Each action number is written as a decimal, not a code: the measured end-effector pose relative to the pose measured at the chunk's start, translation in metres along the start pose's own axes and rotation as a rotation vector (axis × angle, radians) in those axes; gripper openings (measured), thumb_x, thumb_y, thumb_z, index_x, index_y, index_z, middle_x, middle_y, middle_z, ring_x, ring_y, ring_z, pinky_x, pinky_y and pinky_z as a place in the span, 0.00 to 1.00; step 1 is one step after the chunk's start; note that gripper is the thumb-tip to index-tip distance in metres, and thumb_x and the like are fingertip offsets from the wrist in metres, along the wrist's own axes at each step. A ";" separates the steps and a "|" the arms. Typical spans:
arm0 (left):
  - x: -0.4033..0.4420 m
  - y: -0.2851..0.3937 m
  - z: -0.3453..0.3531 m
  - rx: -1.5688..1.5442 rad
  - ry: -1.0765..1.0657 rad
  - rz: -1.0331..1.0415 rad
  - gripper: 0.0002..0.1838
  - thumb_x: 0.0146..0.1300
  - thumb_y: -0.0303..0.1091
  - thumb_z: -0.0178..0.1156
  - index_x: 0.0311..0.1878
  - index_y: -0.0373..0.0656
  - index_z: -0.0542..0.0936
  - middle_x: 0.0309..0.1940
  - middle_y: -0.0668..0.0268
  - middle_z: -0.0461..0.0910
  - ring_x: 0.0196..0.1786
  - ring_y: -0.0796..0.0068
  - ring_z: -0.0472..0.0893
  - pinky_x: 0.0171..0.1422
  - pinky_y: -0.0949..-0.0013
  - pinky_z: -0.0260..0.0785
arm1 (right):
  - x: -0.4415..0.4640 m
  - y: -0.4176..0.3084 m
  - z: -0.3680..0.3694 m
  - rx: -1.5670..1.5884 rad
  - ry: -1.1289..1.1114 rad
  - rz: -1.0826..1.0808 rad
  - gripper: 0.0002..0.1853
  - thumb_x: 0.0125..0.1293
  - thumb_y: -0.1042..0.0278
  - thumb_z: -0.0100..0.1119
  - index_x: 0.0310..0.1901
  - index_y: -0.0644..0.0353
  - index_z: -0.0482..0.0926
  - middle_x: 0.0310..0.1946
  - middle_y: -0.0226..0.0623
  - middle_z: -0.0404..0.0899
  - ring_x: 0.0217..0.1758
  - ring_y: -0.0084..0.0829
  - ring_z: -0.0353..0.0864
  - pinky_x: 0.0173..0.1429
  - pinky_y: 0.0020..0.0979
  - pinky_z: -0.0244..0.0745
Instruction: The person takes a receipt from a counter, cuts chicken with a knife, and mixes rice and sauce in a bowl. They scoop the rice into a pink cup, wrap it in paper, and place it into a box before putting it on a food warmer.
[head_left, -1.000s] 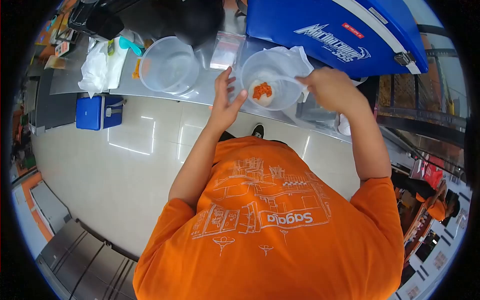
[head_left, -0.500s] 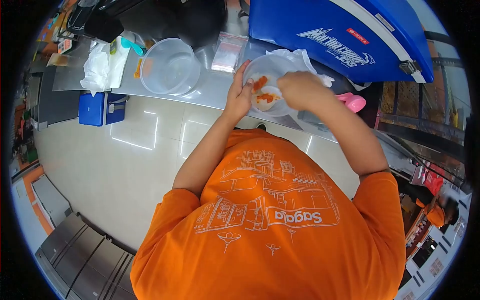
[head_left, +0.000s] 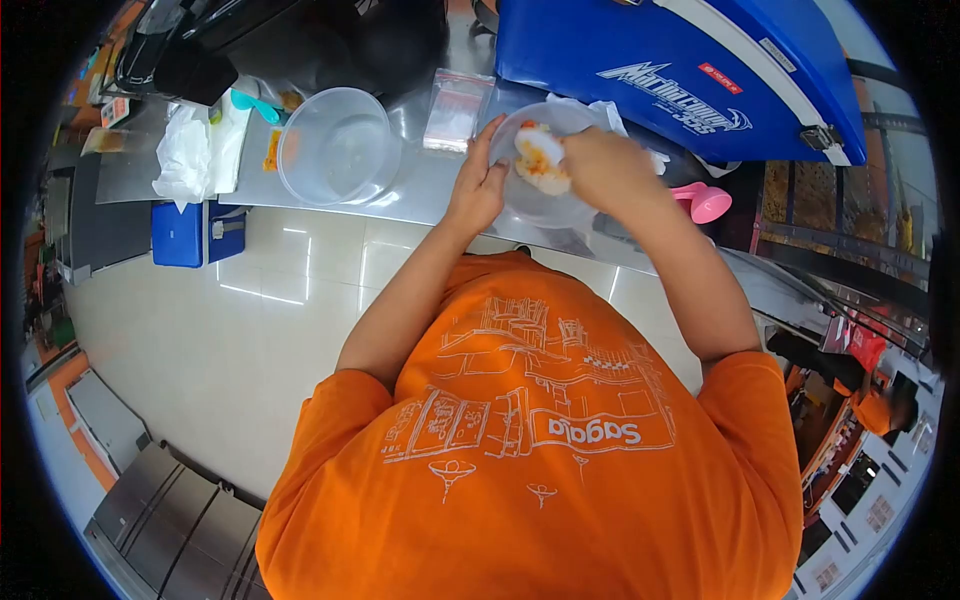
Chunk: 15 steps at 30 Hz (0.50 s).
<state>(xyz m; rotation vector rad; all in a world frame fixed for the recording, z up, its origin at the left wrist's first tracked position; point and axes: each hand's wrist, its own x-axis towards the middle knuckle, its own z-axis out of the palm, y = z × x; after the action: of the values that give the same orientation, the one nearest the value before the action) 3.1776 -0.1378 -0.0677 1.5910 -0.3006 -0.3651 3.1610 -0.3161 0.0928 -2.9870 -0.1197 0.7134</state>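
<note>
The left hand (head_left: 478,190) has fingers pinched on the tub (head_left: 538,211). The right hand (head_left: 610,172) has fingers curled around a spoon (head_left: 543,148) inside the tub.

The shiny metal bench (head_left: 422,186) carries a clear tub (head_left: 338,150), a plastic packet (head_left: 457,112) near it and a blue cooler (head_left: 610,45) farther right. White paper (head_left: 186,150) lies to the left.

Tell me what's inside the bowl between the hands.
Inside the clear bowl: a pale mass streaked orange, and what looks like a white spoon. The right hand hides part of the inside.
</note>
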 end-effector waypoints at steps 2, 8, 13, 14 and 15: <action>0.004 0.008 -0.003 -0.011 -0.011 -0.020 0.31 0.71 0.28 0.47 0.78 0.42 0.62 0.70 0.44 0.71 0.77 0.47 0.66 0.87 0.52 0.33 | 0.003 -0.001 -0.008 -0.048 0.055 0.093 0.09 0.63 0.71 0.63 0.42 0.63 0.88 0.42 0.51 0.88 0.45 0.51 0.89 0.49 0.48 0.84; 0.012 0.009 0.001 0.102 -0.020 0.088 0.30 0.73 0.29 0.47 0.78 0.43 0.62 0.70 0.45 0.72 0.77 0.47 0.66 0.87 0.47 0.28 | 0.009 0.002 0.026 -0.103 -0.089 -0.139 0.11 0.65 0.69 0.59 0.43 0.59 0.89 0.42 0.48 0.88 0.46 0.47 0.90 0.48 0.46 0.85; 0.010 0.008 -0.001 0.115 -0.050 0.005 0.30 0.73 0.30 0.47 0.78 0.43 0.62 0.71 0.45 0.71 0.77 0.47 0.66 0.87 0.45 0.27 | 0.000 -0.008 0.016 -0.192 -0.135 -0.094 0.12 0.65 0.71 0.58 0.45 0.58 0.88 0.42 0.46 0.89 0.47 0.46 0.90 0.48 0.45 0.86; 0.011 0.008 -0.002 0.133 -0.039 0.068 0.30 0.73 0.30 0.47 0.78 0.43 0.62 0.71 0.44 0.70 0.77 0.47 0.66 0.87 0.45 0.27 | 0.002 -0.005 0.007 -0.225 -0.155 -0.034 0.12 0.65 0.71 0.58 0.45 0.58 0.88 0.42 0.46 0.89 0.47 0.46 0.90 0.48 0.44 0.86; 0.011 0.009 -0.003 0.153 -0.028 0.130 0.30 0.73 0.29 0.47 0.78 0.42 0.62 0.72 0.44 0.69 0.77 0.46 0.65 0.87 0.45 0.26 | 0.001 -0.002 -0.001 -0.226 -0.158 -0.032 0.12 0.65 0.71 0.58 0.45 0.58 0.88 0.42 0.46 0.89 0.47 0.46 0.90 0.48 0.44 0.86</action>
<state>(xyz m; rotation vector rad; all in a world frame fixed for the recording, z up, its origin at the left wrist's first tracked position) 3.1893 -0.1403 -0.0595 1.7070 -0.4602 -0.2693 3.1625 -0.3144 0.0935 -3.1262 -0.2742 0.9945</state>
